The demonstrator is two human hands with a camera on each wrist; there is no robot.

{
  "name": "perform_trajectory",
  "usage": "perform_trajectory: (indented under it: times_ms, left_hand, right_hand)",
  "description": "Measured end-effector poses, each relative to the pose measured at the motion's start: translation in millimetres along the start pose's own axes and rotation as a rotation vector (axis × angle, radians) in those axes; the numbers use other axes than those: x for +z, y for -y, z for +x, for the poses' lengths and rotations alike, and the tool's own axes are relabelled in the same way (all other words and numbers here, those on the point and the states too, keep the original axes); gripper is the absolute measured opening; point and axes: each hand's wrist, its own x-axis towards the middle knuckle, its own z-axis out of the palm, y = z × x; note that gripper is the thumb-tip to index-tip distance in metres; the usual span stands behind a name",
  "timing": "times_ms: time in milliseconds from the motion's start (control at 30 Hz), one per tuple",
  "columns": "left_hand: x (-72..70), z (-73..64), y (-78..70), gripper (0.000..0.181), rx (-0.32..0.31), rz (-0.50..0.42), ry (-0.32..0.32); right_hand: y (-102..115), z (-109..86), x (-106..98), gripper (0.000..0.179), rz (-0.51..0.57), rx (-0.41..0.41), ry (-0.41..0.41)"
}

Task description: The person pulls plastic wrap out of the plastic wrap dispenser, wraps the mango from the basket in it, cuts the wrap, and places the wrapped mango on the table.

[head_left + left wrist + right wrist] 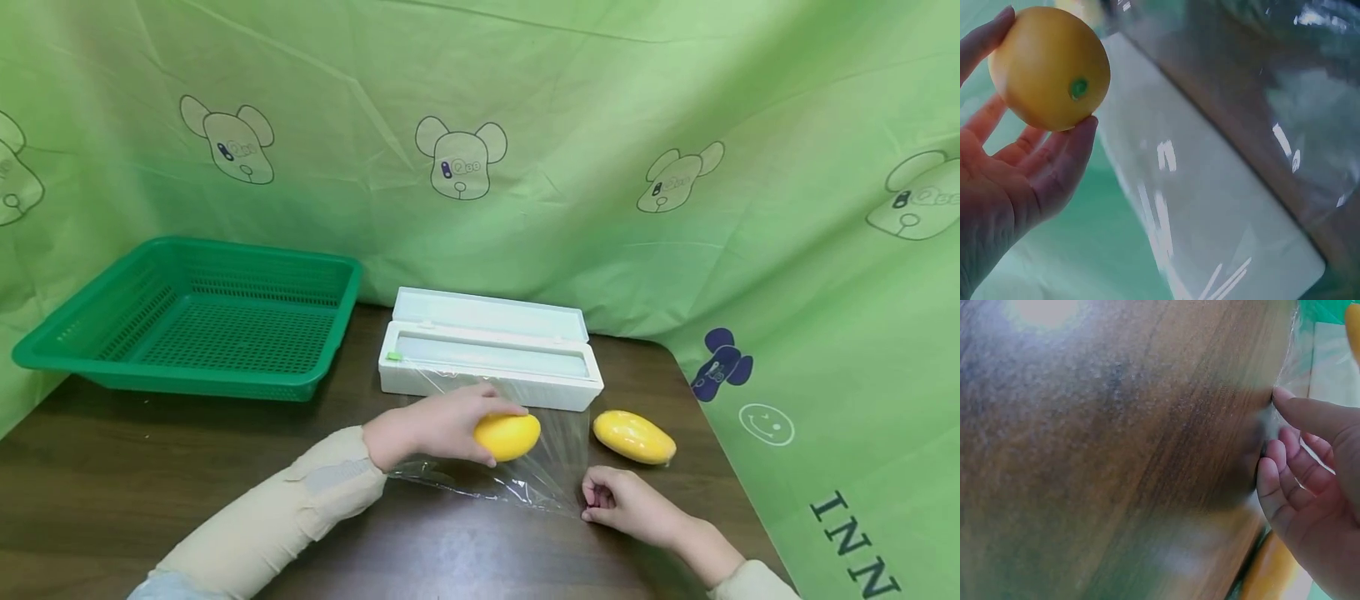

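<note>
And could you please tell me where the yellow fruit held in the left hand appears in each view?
Head: the yellow fruit is below and slightly right of centre, in the left hand.
Left wrist: upper left, whole fruit in view with its green spot facing the camera.
Right wrist: apparently the yellow sliver cut off at the upper right edge.
Shared landmark: the clear film.

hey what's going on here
A person's left hand holds a yellow fruit over clear film drawn from an open white box, while the right hand pinches the film's near right corner. A longer yellow fruit lies to the right; a green basket stands at left.
</note>
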Motion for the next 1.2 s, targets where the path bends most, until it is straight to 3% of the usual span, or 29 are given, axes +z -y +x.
perform_trajectory:
  times_ms: [200, 500, 667, 800, 1033, 1200]
  left_hand:
    - [16.3, 7.8, 2.9, 0.075, -0.022, 0.044, 0.024]
    - [29.8, 16.0, 9.6, 0.073, -0.059, 0.059, 0.052]
    - [33.0, 18.1, 11.8, 0.072, -0.069, 0.071, 0.057]
    - [34.6, 19.2, 12.4, 0.072, -0.078, 0.079, 0.069]
    - [37.1, 19.3, 12.8, 0.072, -0.085, 0.083, 0.085]
    - [37.8, 20.6, 13.0, 0.071, -0.090, 0.092, 0.080]
  right_hand:
    - [-0.7, -0.3, 2.5, 0.024, -0.056, -0.139, -0.010]
    - [0.1, -0.8, 2.8, 0.022, -0.073, -0.122, 0.011]
    - [1.6, -1.4, 2.6, 0.013, -0.058, -0.111, 0.019]
    - [1.7, -0.6, 1.1, 0.016, -0.059, -0.130, 0.033]
    - [0.4, -0.3, 2.7, 0.021, -0.125, -0.191, 0.009]
    - [3.2, 0.6, 3.3, 0.025, -0.240, -0.211, -0.009]
